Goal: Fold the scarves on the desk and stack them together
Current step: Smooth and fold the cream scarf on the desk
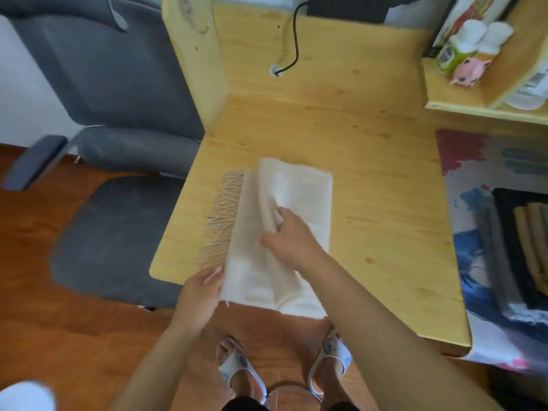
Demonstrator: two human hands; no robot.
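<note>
On the counter (370, 173), near its front edge: cream scarf (299, 188) part-folded | left hand (198, 295) fingers pinching near corner | right hand (289, 235) fingers gripping raised fold | we judge it light, limp, slippery; hold edges, not fringe (221, 215).

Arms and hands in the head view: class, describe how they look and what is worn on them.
Both arms are bare as far as the frame shows; no sleeves, gloves, watch or rings show. The left hand and right hand are bare, and the left fingers have pale nails.
</note>
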